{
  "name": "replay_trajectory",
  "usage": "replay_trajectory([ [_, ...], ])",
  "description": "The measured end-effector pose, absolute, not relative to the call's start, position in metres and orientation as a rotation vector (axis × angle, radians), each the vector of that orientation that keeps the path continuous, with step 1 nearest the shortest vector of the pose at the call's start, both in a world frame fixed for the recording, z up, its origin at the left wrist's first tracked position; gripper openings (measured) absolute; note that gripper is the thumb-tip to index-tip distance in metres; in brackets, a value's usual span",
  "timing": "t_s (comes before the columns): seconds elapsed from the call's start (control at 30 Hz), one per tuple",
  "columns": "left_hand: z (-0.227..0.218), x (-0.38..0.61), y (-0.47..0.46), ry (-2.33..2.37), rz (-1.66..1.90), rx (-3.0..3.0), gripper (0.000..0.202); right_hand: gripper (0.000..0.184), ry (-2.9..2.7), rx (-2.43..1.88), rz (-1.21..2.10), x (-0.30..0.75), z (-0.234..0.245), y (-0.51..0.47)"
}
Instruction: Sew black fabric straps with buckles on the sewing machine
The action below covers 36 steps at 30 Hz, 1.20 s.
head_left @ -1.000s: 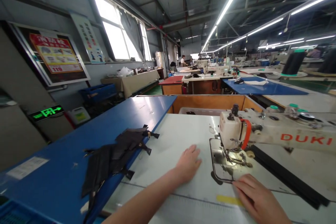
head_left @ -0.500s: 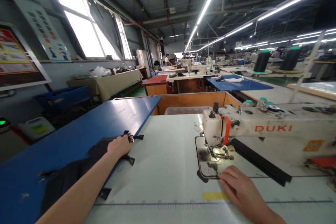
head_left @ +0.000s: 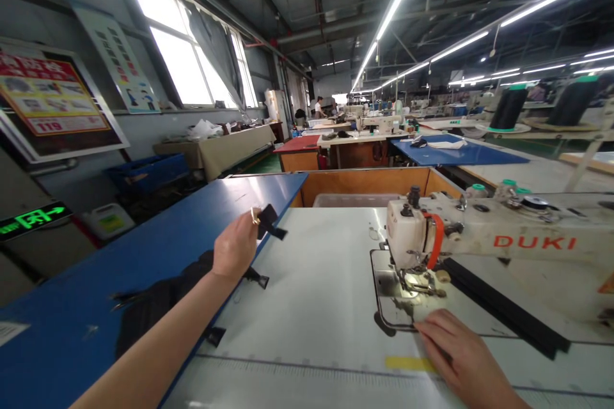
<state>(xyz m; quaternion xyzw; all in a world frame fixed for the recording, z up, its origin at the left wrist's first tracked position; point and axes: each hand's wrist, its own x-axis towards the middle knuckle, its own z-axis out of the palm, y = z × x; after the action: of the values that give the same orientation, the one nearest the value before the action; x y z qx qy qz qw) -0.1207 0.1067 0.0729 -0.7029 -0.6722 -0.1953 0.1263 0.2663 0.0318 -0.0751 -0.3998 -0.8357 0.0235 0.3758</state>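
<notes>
My left hand (head_left: 236, 243), raised over the edge of the blue table (head_left: 249, 192), is closed on a short black webbing strap (head_left: 271, 223) with a gold-coloured metal buckle or ring (head_left: 254, 216). Below that forearm lies a pile of black fabric pieces (head_left: 153, 307), with strap ends sticking out over the table edge. My right hand (head_left: 460, 348) rests on the white sewing table beside the front corner of the needle plate (head_left: 388, 294). Its fingers are pressed together, and whatever they may pinch is hidden. Just beyond stands the sewing machine (head_left: 412, 243), its lamp lighting the presser foot.
A long folded black strip (head_left: 503, 307) lies under the machine arm. A printed ruler (head_left: 307, 367) and a yellow tape mark (head_left: 410, 363) run along the front of the table. Behind it are a wooden-sided bin (head_left: 364, 185) and other workstations. Black thread cones (head_left: 508, 107) stand at right.
My left hand has lifted from the black pile, bringing up the strap with its metal piece. The view has turned slightly left. My right hand stays beside the needle plate.
</notes>
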Motion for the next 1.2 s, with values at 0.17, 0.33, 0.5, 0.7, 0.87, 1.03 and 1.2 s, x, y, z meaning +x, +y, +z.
replay_trajectory([
  [0.17, 0.009, -0.064, 0.044, -1.067, -0.544, -2.614, 0.031, 0.022, -2.13, -1.081, 0.094, 0.265, -0.071, 0.03],
  [0.33, -0.045, -0.025, -0.003, -0.761, -0.553, -2.831, 0.029, 0.023, -2.123, -1.134, 0.155, 0.261, -0.064, 0.028],
  [0.5, -0.04, -0.018, 0.011, -0.819, -0.575, -2.972, 0.034, 0.022, -2.113, -1.163, 0.15, 0.257, -0.059, 0.029],
  [0.7, -0.023, -0.004, 0.029, -1.059, -0.581, -3.095, 0.046, 0.021, -2.122, -1.161, 0.117, 0.257, -0.054, 0.028],
  [0.87, -0.018, -0.002, 0.028, -1.283, -0.663, -3.193, 0.056, 0.029, -2.155, -1.022, 0.237, 0.234, -0.044, 0.021],
  [1.03, -0.017, -0.004, 0.016, -1.33, -0.72, -3.026, 0.03, 0.035, -2.314, -0.962, 0.372, 0.205, -0.042, 0.021],
  [1.2, -0.017, 0.004, -0.005, -1.236, -0.681, -2.838, 0.02, 0.036, -2.3, -0.967, 0.446, 0.202, -0.049, 0.025],
])
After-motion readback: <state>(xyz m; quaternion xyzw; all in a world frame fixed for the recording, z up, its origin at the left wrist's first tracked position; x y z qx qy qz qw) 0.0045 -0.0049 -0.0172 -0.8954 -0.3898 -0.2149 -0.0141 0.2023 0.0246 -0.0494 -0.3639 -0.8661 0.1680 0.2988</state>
